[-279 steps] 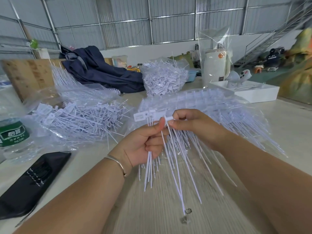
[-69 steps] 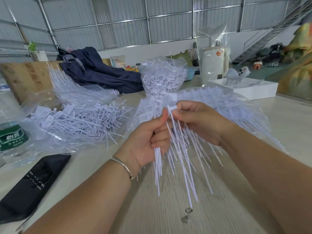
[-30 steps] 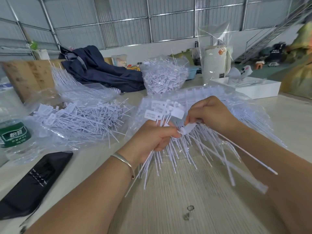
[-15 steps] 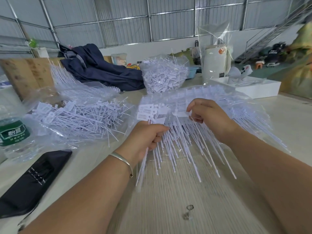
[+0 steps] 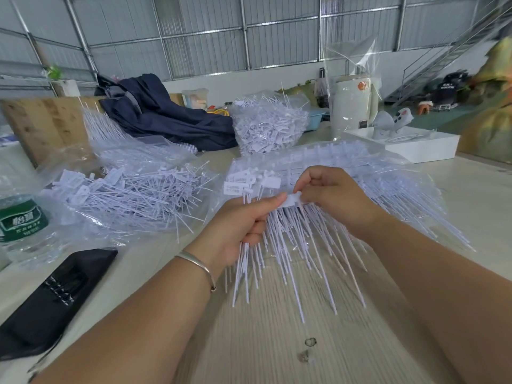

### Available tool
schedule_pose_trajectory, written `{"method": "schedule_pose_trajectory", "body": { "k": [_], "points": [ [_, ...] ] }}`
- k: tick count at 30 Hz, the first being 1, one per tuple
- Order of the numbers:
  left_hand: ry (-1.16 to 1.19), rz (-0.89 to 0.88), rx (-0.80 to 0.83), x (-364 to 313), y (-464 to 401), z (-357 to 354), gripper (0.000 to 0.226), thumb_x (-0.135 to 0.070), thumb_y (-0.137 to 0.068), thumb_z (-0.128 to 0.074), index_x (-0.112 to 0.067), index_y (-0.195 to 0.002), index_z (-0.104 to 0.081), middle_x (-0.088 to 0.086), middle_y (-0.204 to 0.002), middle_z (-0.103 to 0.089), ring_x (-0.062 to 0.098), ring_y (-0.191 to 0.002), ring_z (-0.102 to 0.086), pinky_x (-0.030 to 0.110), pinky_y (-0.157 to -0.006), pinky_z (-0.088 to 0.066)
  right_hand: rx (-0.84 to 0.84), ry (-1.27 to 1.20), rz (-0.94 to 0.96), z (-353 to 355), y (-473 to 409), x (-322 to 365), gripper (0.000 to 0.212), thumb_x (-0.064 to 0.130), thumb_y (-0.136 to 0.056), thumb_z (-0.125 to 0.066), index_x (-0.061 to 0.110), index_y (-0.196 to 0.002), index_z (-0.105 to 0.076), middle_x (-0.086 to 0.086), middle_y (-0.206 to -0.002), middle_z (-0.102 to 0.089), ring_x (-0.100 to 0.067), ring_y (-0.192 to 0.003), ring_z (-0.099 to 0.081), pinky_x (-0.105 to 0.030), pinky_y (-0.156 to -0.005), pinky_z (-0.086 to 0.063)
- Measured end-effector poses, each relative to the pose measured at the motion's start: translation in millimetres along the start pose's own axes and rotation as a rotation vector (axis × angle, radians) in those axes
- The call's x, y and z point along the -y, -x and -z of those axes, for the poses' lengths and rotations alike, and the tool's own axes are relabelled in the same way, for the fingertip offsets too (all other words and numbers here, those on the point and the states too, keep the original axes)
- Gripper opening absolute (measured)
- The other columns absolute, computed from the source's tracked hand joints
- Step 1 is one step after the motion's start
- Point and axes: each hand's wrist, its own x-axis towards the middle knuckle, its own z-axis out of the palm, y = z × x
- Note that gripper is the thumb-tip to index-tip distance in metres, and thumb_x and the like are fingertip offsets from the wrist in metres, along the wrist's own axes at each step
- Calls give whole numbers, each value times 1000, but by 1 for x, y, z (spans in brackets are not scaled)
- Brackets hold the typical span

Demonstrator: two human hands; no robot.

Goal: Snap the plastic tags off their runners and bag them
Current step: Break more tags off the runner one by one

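A: What lies nearest on the counter (image 5: 277, 342)?

B: Two small dark marks on the pale wood grain, and at the near left a flat black pouch (image 5: 52, 297). Both forearms reach in from the near edge; the left wrist wears a thin metal bangle (image 5: 198, 263).

A: And the hands?

B: The left hand (image 5: 238, 225) has its fingers curled round a bundle of white plastic tags (image 5: 291, 245), whose thin tails fan down and toward the near side. The flat tag heads stick up just above its thumb. The right hand (image 5: 329, 195) is just beside it, thumb and fingers pinched together on one tag head (image 5: 291, 201) at the top of the bundle, which the left thumb also touches.

A: Where are the rest of the tags?

B: Behind the hands, a clear bag (image 5: 374, 173) holds tags in rows. To the left, a second clear bag (image 5: 124, 195) lies open with loose tags heaped in it. A green-labelled water bottle (image 5: 22, 220) stands at the far left edge of the view.

A: Farther back?

B: A heaped bag of tags (image 5: 268, 128) at centre, a dark blue jacket (image 5: 166, 117) to its left, a white tray (image 5: 421, 145) to the right.
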Motion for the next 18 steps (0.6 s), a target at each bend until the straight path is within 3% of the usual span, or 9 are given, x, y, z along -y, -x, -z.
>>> {"method": "schedule_pose_trajectory", "body": {
  "k": [5,9,12,14,18],
  "points": [
    [69,-4,-40,1,-3,4,25,-19,-85,-73,-19,-72,-52,-9,-53,-28,5,-40,-22,16,-35,-17,-28,-97,-56,7,-3,-3,13,-3,-83,-62,8,-78,-67,-1,-68,-60,-4,-56,-51,-15,-58,-40],
    [180,-16,10,0,-4,7,29,-16,-86,-69,-21,-66,-48,-10,-53,-24,3,-39,-18,14,-34,-13,41,-211,-117,13,-2,-5,11,-1,-87,-62,6,-79,-66,-1,-64,-59,-7,-56,-52,-16,-60,-43],
    [309,-18,106,-2,-3,8,27,-18,-77,-69,-23,-60,-50,-11,-51,-23,2,-36,-18,14,-33,-12,205,-411,-175,14,-1,-1,12,-1,-88,-59,7,-79,-62,-3,-68,-59,-11,-60,-56,-24,-69,-44],
    [369,1,199,-2,0,5,22,-19,-76,-68,-22,-59,-55,-11,-50,-25,2,-35,-20,13,-32,-12,293,-562,-179,10,0,3,5,4,-82,-62,8,-84,-59,-3,-71,-60,-12,-62,-58,-25,-66,-49],
    [288,32,369,2,7,-4,23,-23,-80,-60,-21,-58,-66,-12,-48,-27,1,-34,-23,12,-33,-13,419,-624,-119,1,3,10,15,11,-78,-66,6,-91,-59,-8,-79,-65,-16,-67,-62,-29,-65,-52]
  ]
}}
